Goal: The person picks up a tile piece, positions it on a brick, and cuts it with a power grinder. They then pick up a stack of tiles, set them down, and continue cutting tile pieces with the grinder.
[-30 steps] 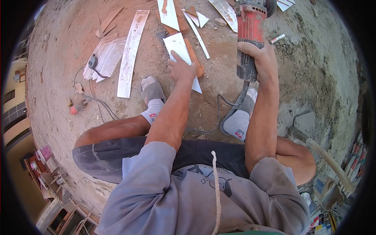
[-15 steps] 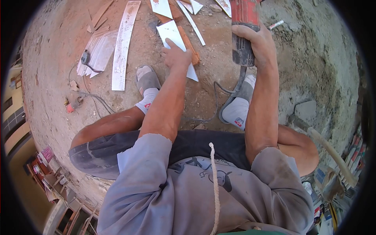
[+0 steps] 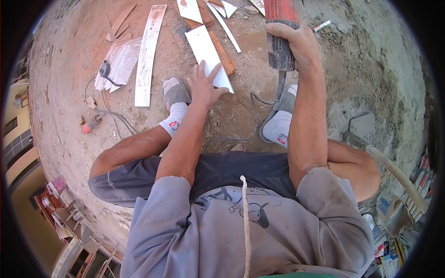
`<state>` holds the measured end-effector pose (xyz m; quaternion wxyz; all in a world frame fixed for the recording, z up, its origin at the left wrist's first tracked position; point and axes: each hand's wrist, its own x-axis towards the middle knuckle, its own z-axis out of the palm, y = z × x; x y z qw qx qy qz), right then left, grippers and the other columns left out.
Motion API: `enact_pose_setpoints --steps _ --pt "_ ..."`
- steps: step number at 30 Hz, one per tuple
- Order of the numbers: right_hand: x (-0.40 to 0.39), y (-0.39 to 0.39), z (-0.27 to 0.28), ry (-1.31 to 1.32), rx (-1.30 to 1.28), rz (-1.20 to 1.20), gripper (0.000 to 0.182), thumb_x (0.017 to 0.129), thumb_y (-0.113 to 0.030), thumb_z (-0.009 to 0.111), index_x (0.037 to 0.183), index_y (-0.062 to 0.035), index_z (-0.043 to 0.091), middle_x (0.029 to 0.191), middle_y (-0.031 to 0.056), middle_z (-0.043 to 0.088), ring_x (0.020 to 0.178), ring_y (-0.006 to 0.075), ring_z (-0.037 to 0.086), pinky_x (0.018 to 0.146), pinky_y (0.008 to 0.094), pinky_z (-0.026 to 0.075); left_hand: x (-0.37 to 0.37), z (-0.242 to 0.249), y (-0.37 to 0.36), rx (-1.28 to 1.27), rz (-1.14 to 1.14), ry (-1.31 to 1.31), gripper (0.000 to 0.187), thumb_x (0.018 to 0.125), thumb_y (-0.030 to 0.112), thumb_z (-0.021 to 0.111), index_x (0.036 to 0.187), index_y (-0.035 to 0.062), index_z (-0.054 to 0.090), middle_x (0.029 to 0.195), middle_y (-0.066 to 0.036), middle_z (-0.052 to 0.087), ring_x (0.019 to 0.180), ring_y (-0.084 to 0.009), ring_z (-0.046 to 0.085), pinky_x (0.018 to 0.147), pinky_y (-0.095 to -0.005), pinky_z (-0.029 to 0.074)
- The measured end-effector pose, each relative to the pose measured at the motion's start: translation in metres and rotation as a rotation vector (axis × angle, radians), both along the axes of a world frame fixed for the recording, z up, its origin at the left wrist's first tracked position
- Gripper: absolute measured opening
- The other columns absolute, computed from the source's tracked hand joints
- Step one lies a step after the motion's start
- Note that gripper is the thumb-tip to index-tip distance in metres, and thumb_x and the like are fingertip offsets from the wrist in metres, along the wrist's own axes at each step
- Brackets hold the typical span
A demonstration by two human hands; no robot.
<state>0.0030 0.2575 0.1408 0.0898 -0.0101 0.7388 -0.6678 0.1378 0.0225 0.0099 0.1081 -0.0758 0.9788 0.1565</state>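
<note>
My right hand (image 3: 299, 46) is wrapped round the black rear part of a red and black corded power tool (image 3: 281, 39), whose front end is cut off by the top of the view. With fingers spread, my left hand (image 3: 205, 85) is at the lower part of a white tile piece (image 3: 204, 46); the thumb reaches its lower corner. The piece rests partly over an orange-brown block (image 3: 222, 54). A dark cable (image 3: 281, 85) runs from the tool's rear end down between my feet.
A long white strip (image 3: 150, 55) and a stack of thin white pieces (image 3: 121, 65) lie to the left. Beyond them are a measuring device (image 3: 104, 70) and a red plug (image 3: 86, 128). A marker (image 3: 321, 26) and a long-handled shovel (image 3: 394, 173) are on the right.
My left hand has moved down the tile and its fingers have spread wider. My right hand and the power tool have shifted slightly left.
</note>
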Motion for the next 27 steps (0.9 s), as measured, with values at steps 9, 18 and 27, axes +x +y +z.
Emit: enact_pose_setpoints --steps 9,18,27 --pt "0.007 0.004 0.003 -0.002 -0.012 0.026 0.044 0.073 -0.029 0.080 0.103 -0.0010 0.066 0.079 0.0050 0.067 0.062 0.0116 0.063 0.059 0.0260 0.051 -0.003 0.005 0.010 -0.020 -0.347 -0.151 0.062 0.072 0.033 0.083 0.131 0.0337 0.064 0.163 -0.008 0.022 0.153 -0.0337 0.013 0.114 -0.0733 0.019" --pt "0.007 0.005 0.000 0.021 0.038 0.009 0.044 0.069 -0.034 0.080 0.096 -0.0009 0.069 0.076 0.0057 0.067 0.062 0.0126 0.063 0.059 0.0274 0.051 -0.006 -0.011 0.000 -0.136 -0.623 -0.035 0.040 0.083 0.013 0.067 0.121 0.0244 0.070 0.154 -0.002 0.040 0.150 -0.0251 0.024 0.116 -0.0689 0.021" --pt "0.009 0.003 0.004 0.017 0.033 0.012 0.042 0.072 -0.032 0.079 0.100 -0.0019 0.068 0.078 0.0038 0.066 0.062 0.0111 0.062 0.058 0.0265 0.050 -0.015 -0.030 -0.012 -0.041 -0.868 0.071 0.034 0.082 0.010 0.064 0.115 0.0146 0.069 0.131 -0.001 0.060 0.139 -0.0228 0.042 0.121 -0.0474 0.027"
